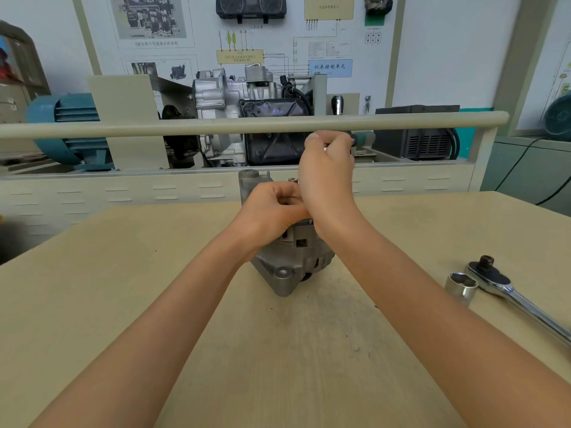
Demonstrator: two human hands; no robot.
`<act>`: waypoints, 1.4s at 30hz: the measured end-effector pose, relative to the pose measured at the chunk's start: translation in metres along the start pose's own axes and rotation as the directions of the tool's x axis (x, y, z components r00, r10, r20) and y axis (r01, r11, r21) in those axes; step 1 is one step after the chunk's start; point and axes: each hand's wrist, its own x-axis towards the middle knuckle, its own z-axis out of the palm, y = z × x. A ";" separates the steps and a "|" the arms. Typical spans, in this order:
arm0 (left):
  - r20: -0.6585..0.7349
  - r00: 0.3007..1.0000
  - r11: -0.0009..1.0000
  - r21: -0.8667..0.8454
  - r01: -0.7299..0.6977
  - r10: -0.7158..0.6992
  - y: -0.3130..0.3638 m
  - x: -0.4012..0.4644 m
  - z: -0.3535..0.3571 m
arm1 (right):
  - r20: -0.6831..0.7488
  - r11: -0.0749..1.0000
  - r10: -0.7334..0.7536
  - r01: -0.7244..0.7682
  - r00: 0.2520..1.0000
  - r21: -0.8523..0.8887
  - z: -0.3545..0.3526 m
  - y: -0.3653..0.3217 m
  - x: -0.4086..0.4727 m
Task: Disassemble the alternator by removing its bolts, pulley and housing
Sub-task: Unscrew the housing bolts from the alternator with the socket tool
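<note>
A grey cast alternator (290, 261) stands on the wooden table (123, 304) at the middle, its mounting ear (282, 271) toward me and another lug (248, 177) at the far side. My left hand (272, 208) has its fingers curled over the top of the housing and grips it. Just above, my right hand (327, 168) is raised with fingers curled round a small metal tool (352, 140), whose dark end pokes out to the right. Much of the alternator's top is hidden by both hands. A thin stud (268, 173) and a nut (293, 180) show behind them.
A chrome ratchet wrench (513, 295) lies on the table at the right, with a loose chrome socket (461, 287) beside its head. Beyond the table's back rail (247, 123) stand a gearbox display (247, 97) and a blue electric motor (68, 128).
</note>
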 end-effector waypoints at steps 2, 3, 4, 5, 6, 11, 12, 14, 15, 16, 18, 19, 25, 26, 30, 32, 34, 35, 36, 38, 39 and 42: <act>0.009 1.000 1.000 0.010 0.000 0.000 -0.001 0.001 0.000 | 0.051 0.999 -0.022 0.020 0.998 0.033 -0.001 -0.001 0.001; 0.008 1.000 1.000 0.004 0.006 -0.006 -0.002 0.002 0.000 | 0.085 0.998 -0.020 0.015 0.996 0.057 -0.002 -0.001 0.003; 0.001 1.000 1.000 0.000 0.015 -0.015 -0.003 0.003 0.000 | 0.120 0.998 -0.013 0.005 0.993 0.063 -0.004 -0.002 0.004; -0.003 1.000 1.000 0.000 0.025 -0.025 -0.004 0.004 0.000 | 0.157 0.998 0.003 -0.013 0.988 0.062 -0.006 -0.003 0.006; 0.004 1.000 1.000 -0.001 0.027 -0.027 -0.005 0.005 -0.001 | 0.197 0.997 0.022 -0.037 0.980 0.073 -0.008 -0.004 0.008; 0.118 0.993 0.997 -0.063 0.036 -0.028 -0.005 0.003 -0.009 | 0.423 0.957 0.132 -0.227 0.896 0.182 -0.020 -0.010 0.016; 0.110 0.993 0.998 -0.057 0.037 -0.030 -0.006 0.004 -0.010 | 0.444 0.951 0.139 -0.244 0.885 0.190 -0.022 -0.010 0.016; 0.072 0.997 0.998 -0.050 0.038 -0.035 -0.007 0.005 -0.007 | 0.426 0.938 0.160 -0.272 0.890 0.216 -0.023 -0.010 0.018; 0.048 0.998 0.998 -0.053 0.042 -0.040 -0.007 0.005 -0.005 | 0.376 0.936 0.175 -0.273 0.910 0.224 -0.021 -0.009 0.018; 0.028 0.999 0.998 -0.045 0.038 -0.036 -0.007 0.006 -0.004 | 0.299 0.948 0.176 -0.244 0.938 0.206 -0.019 -0.008 0.017; -0.008 0.999 0.999 -0.023 0.030 -0.031 -0.006 0.006 -0.001 | 0.131 0.994 0.082 -0.090 0.988 0.056 -0.014 -0.004 0.012; -0.020 1.000 1.000 -0.016 0.023 -0.023 -0.005 0.005 0.000 | 0.074 0.999 -0.003 0.006 0.997 -0.042 -0.011 -0.001 0.010; -0.029 0.999 1.000 -0.011 0.025 -0.025 -0.006 0.004 0.001 | 0.135 0.988 -0.096 0.111 0.986 -0.109 -0.012 0.001 0.014; -0.001 1.000 0.999 -0.024 0.025 -0.025 -0.006 0.004 0.000 | 0.167 0.997 -0.054 0.061 0.984 -0.037 -0.013 0.000 0.015; 0.102 0.994 0.996 -0.072 0.047 -0.040 -0.003 0.002 -0.007 | 0.369 0.967 0.038 -0.126 0.929 0.219 -0.018 -0.001 0.018; 0.121 0.991 0.996 -0.068 0.059 -0.050 -0.004 0.003 -0.010 | 0.439 0.960 0.023 -0.142 0.898 0.239 -0.019 0.001 0.020; 0.109 0.993 0.995 -0.081 0.059 -0.050 -0.004 0.003 -0.010 | 0.438 0.953 0.029 -0.157 0.899 0.258 -0.020 0.002 0.021; 0.092 0.995 0.994 -0.097 0.053 -0.044 -0.003 0.002 -0.009 | 0.412 0.951 0.042 -0.163 0.910 0.263 -0.019 0.002 0.022; 0.070 0.997 0.993 -0.110 0.041 -0.034 -0.003 0.002 -0.007 | 0.369 0.954 0.047 -0.151 0.928 0.258 -0.018 0.003 0.021; 0.005 1.000 0.995 -0.094 0.020 -0.019 -0.002 0.002 -0.003 | 0.231 0.989 -0.021 -0.013 0.973 0.145 -0.013 0.005 0.017; -0.034 0.999 0.998 -0.064 0.011 -0.013 -0.002 0.002 -0.002 | 0.163 0.995 -0.100 0.095 0.981 0.036 -0.010 0.007 0.014; -0.105 0.994 1.000 0.000 -0.004 0.004 -0.004 0.003 0.000 | 0.110 0.943 -0.270 0.286 0.957 -0.169 -0.004 0.012 0.005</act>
